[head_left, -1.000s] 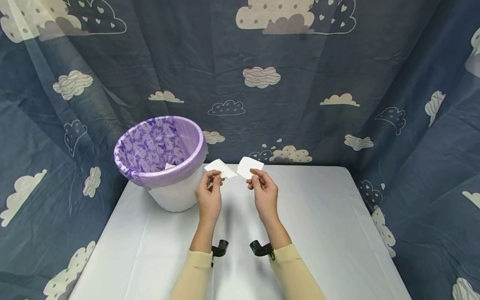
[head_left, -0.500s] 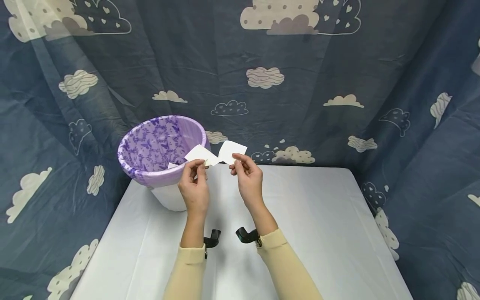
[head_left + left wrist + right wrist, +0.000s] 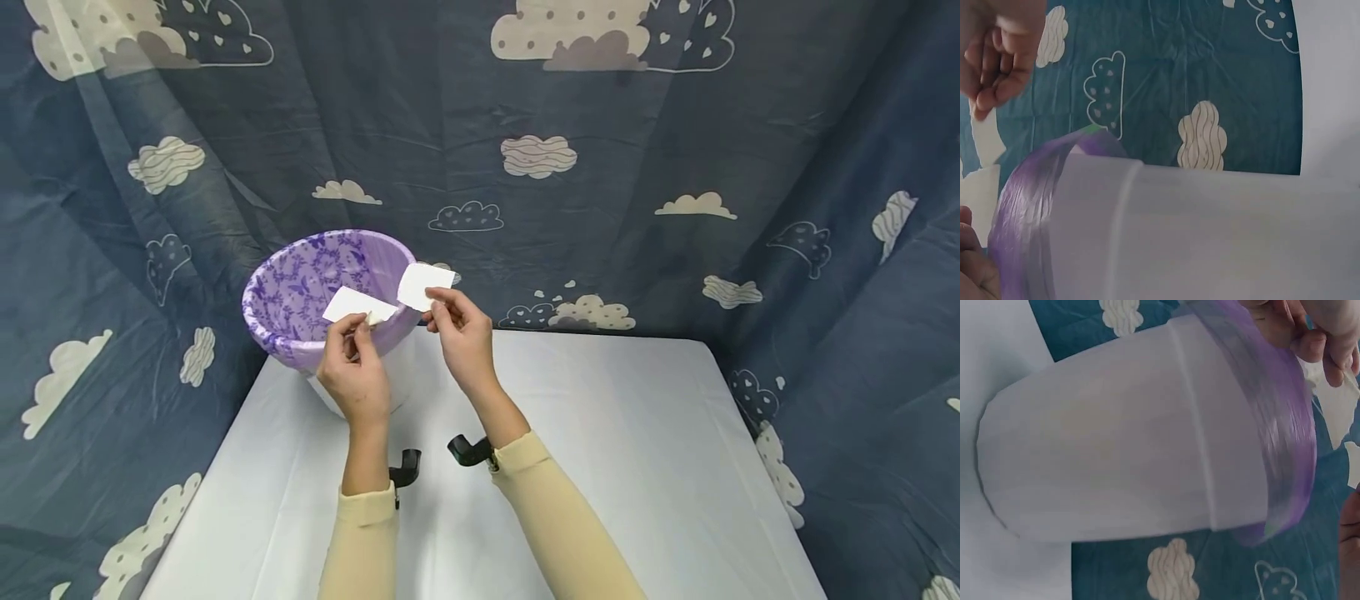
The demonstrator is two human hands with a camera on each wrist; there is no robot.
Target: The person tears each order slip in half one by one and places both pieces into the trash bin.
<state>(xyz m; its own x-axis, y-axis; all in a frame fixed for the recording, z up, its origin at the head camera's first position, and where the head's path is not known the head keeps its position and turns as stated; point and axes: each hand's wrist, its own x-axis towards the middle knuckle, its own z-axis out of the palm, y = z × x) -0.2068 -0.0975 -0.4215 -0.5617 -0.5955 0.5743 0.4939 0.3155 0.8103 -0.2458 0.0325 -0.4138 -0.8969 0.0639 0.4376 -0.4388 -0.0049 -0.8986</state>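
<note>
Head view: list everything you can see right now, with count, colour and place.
paper pieces: 2, white; one in the left hand's grip over the bin's mouth, one in the right hand's grip at the bin's right rim
bin: 1, white, at the table's far left
bin liner: 1, purple with butterfly print, lining the bin and folded over its rim
table: 1, covered in white
backdrop cloth: 1, dark blue with cloud print, behind and beside the table
wrist camera mounts: 2, black, one at each wrist
sleeves: 2, cream, on the forearms
left hand: pinches its paper piece
right hand: pinches its paper piece
</note>
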